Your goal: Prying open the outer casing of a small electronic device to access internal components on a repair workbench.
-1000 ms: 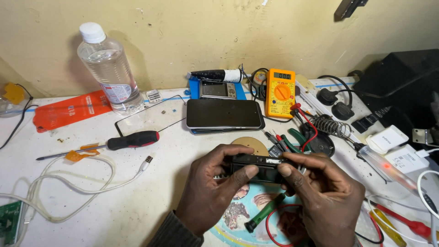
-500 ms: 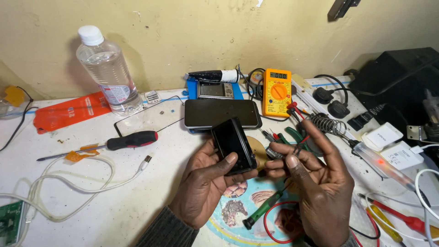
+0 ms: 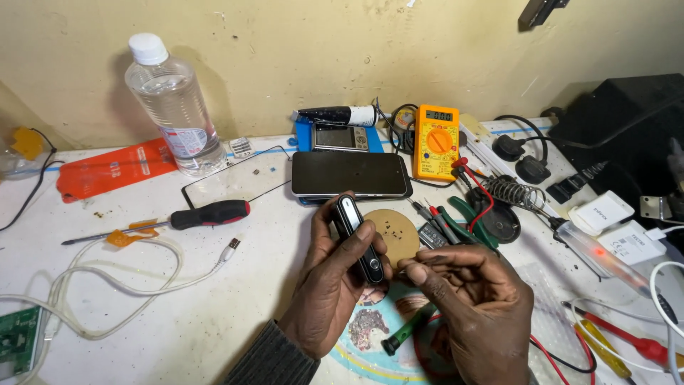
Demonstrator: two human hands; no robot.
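My left hand [image 3: 329, 285] grips a small black phone [image 3: 358, 237] edge-on, its thin side with a white strip facing up. My right hand [image 3: 474, 306] is just to the right of it, fingers curled with the fingertips pinched together near the phone's lower end. Whether anything small sits between those fingertips I cannot tell. A green-handled screwdriver [image 3: 407, 329] lies under my right hand on a round colourful mat [image 3: 363, 335]. Behind the phone are a tan disc [image 3: 396, 229] with tiny specks on it and a larger dark smartphone [image 3: 349, 174] lying flat.
A yellow multimeter [image 3: 436, 141] with red and black probes, a clear plastic bottle [image 3: 173, 107], a red-and-black screwdriver [image 3: 192, 215], white cables [image 3: 107, 281], an orange sheet [image 3: 114, 168], a soldering iron stand coil [image 3: 517, 192], plugs and white adapters crowd the white bench against a yellow wall.
The phone was held flat between both hands, then tilted up in my left hand. It now stands edge-on, and my right hand has let go and drawn back to the right.
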